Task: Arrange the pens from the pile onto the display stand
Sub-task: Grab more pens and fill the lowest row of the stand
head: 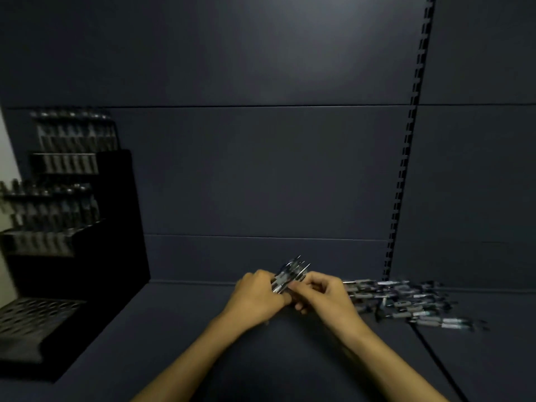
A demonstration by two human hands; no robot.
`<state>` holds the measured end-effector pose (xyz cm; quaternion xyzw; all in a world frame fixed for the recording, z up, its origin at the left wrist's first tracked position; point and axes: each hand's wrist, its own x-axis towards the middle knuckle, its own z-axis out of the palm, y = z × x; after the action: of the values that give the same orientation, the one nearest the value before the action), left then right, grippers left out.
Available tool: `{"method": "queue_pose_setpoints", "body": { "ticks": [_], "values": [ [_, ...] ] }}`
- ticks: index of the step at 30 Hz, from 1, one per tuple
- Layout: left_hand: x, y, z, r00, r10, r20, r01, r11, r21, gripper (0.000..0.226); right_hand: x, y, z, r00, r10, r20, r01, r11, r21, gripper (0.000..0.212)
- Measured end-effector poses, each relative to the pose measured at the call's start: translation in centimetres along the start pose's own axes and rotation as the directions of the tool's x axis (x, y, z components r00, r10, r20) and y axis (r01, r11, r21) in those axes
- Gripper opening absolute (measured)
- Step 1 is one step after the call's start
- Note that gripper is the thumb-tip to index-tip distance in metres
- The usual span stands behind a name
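Both hands on a pen bundle, mid-tabletop; stand far left, pile right.

Far left: black stepped display stand (72,256), upper tiers filled with upright pens, lowest perforated tier showing open holes. Centre: left hand (258,297) curled round a bundle of clear-barrelled, dark-tipped pens (290,275), tips angled up and away; right hand (324,294) pinching the same bundle from the other side. Right: loose pile of like pens (406,300) lying flat on the dark grey tabletop (179,314), just beside the right hand.
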<state>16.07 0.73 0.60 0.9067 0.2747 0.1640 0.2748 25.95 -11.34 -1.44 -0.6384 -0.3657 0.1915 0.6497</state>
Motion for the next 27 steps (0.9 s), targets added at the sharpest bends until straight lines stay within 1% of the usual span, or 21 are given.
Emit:
{"method": "queue_pose_setpoints", "body": {
  "ticks": [3,6,8,10,12,16,18,21,24,27],
  "values": [
    [-0.9,-4.1,-3.8,0.998,0.026,0.054,-0.029,0.998,0.056,0.018,-0.3,-0.7,5.5,0.997,0.026,-0.068,-0.024,0.999,0.031,0.022],
    [-1.5,-7.2,-6.8,0.998,0.057,-0.002,-0.056,0.985,0.162,0.024,-0.8,-1.8,9.9,0.993,0.052,-0.108,-0.046,0.997,0.058,0.028],
    [-1.8,-8.3,-8.2,0.997,0.076,-0.024,-0.07,0.979,0.193,0.024,-1.3,-2.7,12.1,0.991,0.059,-0.122,-0.049,0.995,0.082,0.031],
    [-2.1,-8.9,-8.9,0.995,0.094,-0.02,-0.088,0.977,0.193,0.026,-1.9,-3.4,13.4,0.988,0.076,-0.137,-0.06,0.991,0.116,0.03],
    [-2.6,-9.5,-9.4,0.995,0.097,-0.012,-0.093,0.981,0.171,0.025,-2.6,-3.8,14.4,0.988,0.076,-0.136,-0.058,0.989,0.134,0.025],
    [-4.1,-10.1,-10.1,0.996,0.092,0.005,-0.091,0.986,0.143,0.02,-3.8,-3.9,15.4,0.994,0.067,-0.087,-0.055,0.989,0.138,0.012],
    [-5.0,-10.0,-10.8,0.997,0.076,0.012,-0.077,0.988,0.136,0.019,-4.2,-3.9,15.8,0.996,0.06,-0.067,-0.05,0.988,0.145,0.012],
    [-6.3,-10.5,-12.2,0.997,0.072,-0.001,-0.07,0.982,0.173,0.018,-4.7,-4.1,17.2,0.998,0.054,-0.045,-0.047,0.987,0.154,0.016],
    [-7.6,-11.6,-14.2,0.998,0.061,-0.025,-0.056,0.984,0.17,0.017,-5.2,-4.8,19.3,0.999,0.011,-0.047,-0.003,0.985,0.175,0.018],
    [-8.6,-13.2,-16.6,0.997,0.064,-0.03,-0.06,0.989,0.139,0.018,-5.7,-6.0,22.1,0.998,-0.045,-0.048,0.053,0.982,0.183,0.016]
  ]
}}
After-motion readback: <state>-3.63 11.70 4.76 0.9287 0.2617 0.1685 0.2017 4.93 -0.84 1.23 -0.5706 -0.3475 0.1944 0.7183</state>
